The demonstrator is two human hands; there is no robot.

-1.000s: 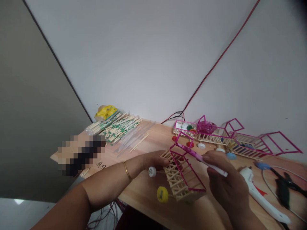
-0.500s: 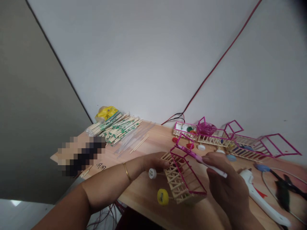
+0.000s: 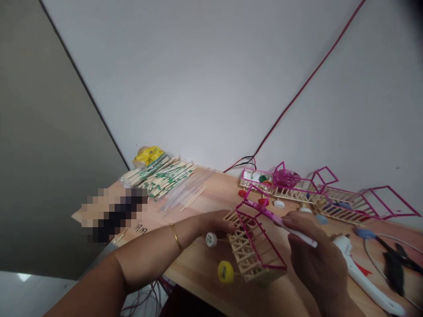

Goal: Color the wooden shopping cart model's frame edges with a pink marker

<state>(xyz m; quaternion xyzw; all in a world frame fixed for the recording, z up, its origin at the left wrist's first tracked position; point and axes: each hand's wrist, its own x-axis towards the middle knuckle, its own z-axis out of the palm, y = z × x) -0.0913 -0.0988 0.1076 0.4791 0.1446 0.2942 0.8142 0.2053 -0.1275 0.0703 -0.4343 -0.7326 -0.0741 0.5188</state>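
Observation:
My left hand, a gold bangle at its wrist, grips the far left end of a small stick-built cart. The cart is bare wood with magenta-painted top edges and a raised magenta frame. It is tilted, and a white bottle-cap wheel and a yellow cap wheel stick out on its left. Between the fingers of my right hand is a paintbrush with a white, pink-stained handle. Its tip lies by the cart's raised frame; whether it touches I cannot tell.
Several similar carts line the wall, one bearing a magenta bowl. A white glue gun and dark-handled pliers lie at right. Bundled wooden sticks and a yellow packet rest at the back left. Cables hang below the table edge.
The whole view has shifted slightly, moving everything a little to the right. Both hands keep their holds, and the brush stays near the same part of the cart's frame.

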